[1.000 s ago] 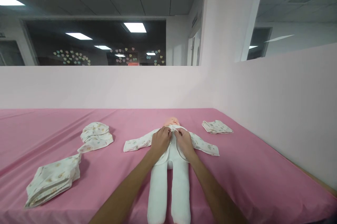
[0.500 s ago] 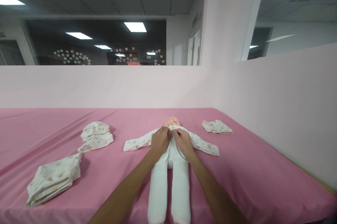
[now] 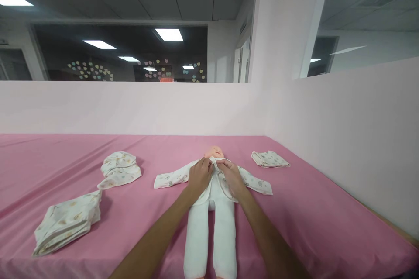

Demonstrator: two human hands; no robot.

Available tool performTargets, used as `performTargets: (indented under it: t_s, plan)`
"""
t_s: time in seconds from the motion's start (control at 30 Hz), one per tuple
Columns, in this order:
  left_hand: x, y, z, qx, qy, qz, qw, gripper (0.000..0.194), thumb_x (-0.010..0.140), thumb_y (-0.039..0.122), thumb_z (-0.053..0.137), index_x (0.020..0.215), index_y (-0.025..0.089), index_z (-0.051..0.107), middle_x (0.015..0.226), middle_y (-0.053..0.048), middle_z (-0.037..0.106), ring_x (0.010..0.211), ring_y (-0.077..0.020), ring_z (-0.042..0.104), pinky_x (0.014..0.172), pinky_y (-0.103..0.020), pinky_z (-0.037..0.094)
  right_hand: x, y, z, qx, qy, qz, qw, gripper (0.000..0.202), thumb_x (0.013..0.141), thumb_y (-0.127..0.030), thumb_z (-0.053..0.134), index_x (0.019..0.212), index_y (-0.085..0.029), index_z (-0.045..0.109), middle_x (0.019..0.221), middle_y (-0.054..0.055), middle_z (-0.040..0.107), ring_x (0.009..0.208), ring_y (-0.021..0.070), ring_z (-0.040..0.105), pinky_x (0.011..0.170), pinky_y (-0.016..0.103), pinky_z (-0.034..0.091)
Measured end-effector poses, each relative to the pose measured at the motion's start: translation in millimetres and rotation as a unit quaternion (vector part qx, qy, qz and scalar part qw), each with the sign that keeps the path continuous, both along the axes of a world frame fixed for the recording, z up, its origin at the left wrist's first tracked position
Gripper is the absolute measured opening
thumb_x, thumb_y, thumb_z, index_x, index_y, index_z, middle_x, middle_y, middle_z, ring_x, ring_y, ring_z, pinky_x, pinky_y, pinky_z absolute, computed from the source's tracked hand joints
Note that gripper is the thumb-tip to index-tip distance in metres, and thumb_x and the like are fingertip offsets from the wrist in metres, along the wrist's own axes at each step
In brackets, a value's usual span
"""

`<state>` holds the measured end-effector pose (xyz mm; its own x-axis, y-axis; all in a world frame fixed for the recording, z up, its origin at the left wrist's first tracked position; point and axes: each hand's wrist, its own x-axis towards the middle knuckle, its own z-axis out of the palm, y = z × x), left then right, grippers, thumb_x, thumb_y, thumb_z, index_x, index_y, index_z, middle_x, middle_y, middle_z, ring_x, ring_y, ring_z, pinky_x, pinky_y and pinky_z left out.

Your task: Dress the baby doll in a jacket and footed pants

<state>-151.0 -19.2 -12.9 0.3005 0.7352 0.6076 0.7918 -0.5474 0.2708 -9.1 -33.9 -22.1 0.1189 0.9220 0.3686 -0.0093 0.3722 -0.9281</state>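
A doll (image 3: 215, 152) lies on its back on the pink sheet, its head away from me. It wears white trousers (image 3: 195, 239) and a white patterned jacket (image 3: 258, 183) with the sleeves spread to both sides. At the jacket's neckline, my left hand (image 3: 199, 176) has its fingers pinched on the front edge. Just right of it, my right hand (image 3: 231, 175) has its fingers closed at the other front edge of the jacket. The fingertips are close together, and small details between them are hidden.
A folded patterned cloth (image 3: 67, 222) lies at the near left, a crumpled patterned cloth (image 3: 119, 169) behind it. Another folded cloth (image 3: 270, 159) sits at the back right. The pink sheet (image 3: 321, 222) meets pale walls (image 3: 131, 108) behind and at the right.
My right hand has shifted slightly to the right, away from my left hand, and the jacket's right front edge has moved outward a little. My left hand has barely moved.
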Motion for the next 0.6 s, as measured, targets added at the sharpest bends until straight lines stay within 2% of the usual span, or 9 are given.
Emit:
performTargets:
  t_s: [0.23,0.43,0.6]
  plan:
    - [0.0,1.4,-1.4,0.006,-0.001,-0.008,1.0,0.016,0.098,0.024,0.044,0.094,0.02,0.059,0.097,-0.004,0.067,0.086,-0.0185,0.061,0.068,-0.028,0.037,1.0,1.7,-0.8,-0.008,0.001,-0.006,1.0,0.019,0.073,-0.033,0.062,0.084,-0.02,0.07,0.079,0.002,0.067,0.074,0.0158,0.057,0.068,0.026,0.043]
    - [-0.1,2.1,-2.6,0.01,0.006,-0.017,1.0,0.017,0.097,0.022,0.043,0.093,0.02,0.059,0.094,-0.005,0.066,0.087,-0.0189,0.061,0.069,-0.028,0.037,1.6,3.7,-1.1,0.008,-0.029,-0.021,0.999,0.024,0.073,-0.039,0.067,0.084,-0.017,0.067,0.076,0.002,0.063,0.07,0.0145,0.054,0.066,0.027,0.041]
    - [-1.1,4.9,-4.2,0.004,-0.025,-0.048,0.999,0.015,0.095,0.021,0.044,0.091,0.019,0.059,0.092,-0.005,0.066,0.086,-0.0192,0.06,0.072,-0.029,0.038,1.3,3.3,-0.3,0.007,-0.046,-0.013,0.999,0.025,0.074,-0.04,0.068,0.086,-0.017,0.066,0.076,0.001,0.063,0.07,0.014,0.053,0.065,0.027,0.04]
